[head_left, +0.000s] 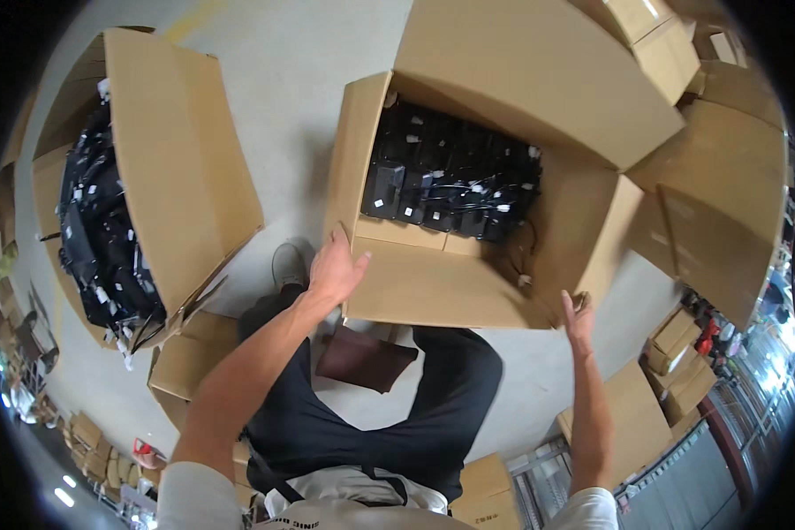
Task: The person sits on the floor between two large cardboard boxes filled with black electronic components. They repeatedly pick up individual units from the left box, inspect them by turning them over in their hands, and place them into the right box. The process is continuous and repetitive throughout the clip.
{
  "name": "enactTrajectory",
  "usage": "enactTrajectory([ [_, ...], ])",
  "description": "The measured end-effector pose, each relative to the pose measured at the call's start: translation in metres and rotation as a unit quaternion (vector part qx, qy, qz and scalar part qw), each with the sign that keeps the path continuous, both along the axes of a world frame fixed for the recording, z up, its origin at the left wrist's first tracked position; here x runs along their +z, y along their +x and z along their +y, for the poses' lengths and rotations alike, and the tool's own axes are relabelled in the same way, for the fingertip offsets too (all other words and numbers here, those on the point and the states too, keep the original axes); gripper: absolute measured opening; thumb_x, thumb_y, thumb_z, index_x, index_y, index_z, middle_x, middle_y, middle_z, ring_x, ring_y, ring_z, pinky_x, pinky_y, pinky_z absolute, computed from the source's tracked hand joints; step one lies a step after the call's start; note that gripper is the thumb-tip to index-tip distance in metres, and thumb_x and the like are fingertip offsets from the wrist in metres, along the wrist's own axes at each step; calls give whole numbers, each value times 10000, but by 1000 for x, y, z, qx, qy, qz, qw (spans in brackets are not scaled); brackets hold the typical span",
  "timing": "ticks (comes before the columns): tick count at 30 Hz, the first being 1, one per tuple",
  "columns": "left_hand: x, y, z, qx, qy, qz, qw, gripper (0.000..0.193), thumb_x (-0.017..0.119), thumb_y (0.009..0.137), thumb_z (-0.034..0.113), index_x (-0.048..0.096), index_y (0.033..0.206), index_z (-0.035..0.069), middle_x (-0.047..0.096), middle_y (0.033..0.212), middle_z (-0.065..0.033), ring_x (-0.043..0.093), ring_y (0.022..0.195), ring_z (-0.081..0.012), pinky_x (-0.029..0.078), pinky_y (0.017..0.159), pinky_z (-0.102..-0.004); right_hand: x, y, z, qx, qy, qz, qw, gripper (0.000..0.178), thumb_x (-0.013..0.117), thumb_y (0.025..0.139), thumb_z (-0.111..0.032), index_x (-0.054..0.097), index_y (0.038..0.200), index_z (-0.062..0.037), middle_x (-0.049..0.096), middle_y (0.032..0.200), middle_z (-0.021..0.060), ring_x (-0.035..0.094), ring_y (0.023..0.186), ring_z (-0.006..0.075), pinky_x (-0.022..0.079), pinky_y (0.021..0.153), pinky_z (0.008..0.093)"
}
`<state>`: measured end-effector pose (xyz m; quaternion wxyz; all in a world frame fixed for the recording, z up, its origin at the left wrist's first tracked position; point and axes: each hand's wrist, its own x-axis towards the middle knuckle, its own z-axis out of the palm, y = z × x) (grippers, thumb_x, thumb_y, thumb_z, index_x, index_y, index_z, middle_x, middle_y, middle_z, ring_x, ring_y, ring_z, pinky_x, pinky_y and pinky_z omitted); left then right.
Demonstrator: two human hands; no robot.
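In front of me stands an open cardboard box (442, 274) with its flaps up or folded outward. Inside it, black plastic units (433, 168) with small white labels and cables lie packed in rows toward the far left. A few loose cables hang near the right inner wall. My left hand (337, 269) grips the box at its near left corner, thumb apart along the near flap. At the near right corner my right hand (579, 316) holds the edge of the cardboard, with its fingers curled and partly hidden.
To the left, another open box (177, 168) is heaped with similar black units (102, 230) and cables. A large carton (698, 203) stands on the right, and smaller cartons (658, 44) lie behind. Between my legs sits a dark brown flat-topped object (367, 358).
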<state>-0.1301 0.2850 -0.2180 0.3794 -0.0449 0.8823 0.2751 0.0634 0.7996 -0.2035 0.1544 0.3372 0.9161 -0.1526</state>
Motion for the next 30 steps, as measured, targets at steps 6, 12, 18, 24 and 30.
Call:
enactTrajectory([
  [6, -22, -3, -2, 3, 70, 31, 997, 359, 527, 957, 130, 560, 1289, -4, 663, 1157, -296, 608, 1103, -516, 510, 945, -529, -72, 10, 13, -102, -136, 124, 978, 320, 692, 975, -123, 642, 1236, 57, 736, 1119, 121, 665, 992, 186, 535, 896, 341],
  [12, -25, 2, 2, -30, 138, 54, 989, 370, 553, 892, 76, 580, 1245, -30, 692, 1031, -312, 662, 1002, -496, 549, 855, -504, -76, 16, 19, -78, -109, 187, 973, 270, 684, 975, -112, 674, 1183, 60, 744, 1051, 102, 661, 937, 177, 541, 862, 337],
  [18, -31, 1, 4, -71, 70, 30, 995, 233, 644, 821, 103, 673, 796, -126, 670, 715, -275, 724, 719, -332, 568, 651, -498, -77, 24, 33, -32, -176, 243, 953, 261, 647, 953, -97, 690, 1157, 61, 742, 1024, 103, 658, 878, 166, 537, 799, 331],
  [24, 5, -16, -30, -44, 55, 134, 989, 293, 621, 780, 50, 728, 994, -119, 704, 1041, -353, 707, 1050, -461, 564, 897, -501, -69, 22, 34, 29, -114, 272, 955, 141, 724, 820, -60, 714, 892, 60, 712, 797, 72, 631, 736, 153, 526, 679, 362],
  [30, 78, 18, -94, -53, -48, 269, 960, 349, 614, 877, 225, 686, 1004, -91, 716, 1030, -303, 700, 997, -462, 564, 856, -516, 2, -21, -31, 120, 29, 259, 958, 233, 716, 800, -145, 731, 881, 73, 702, 791, 287, 722, 809, 439, 553, 744, 499],
])
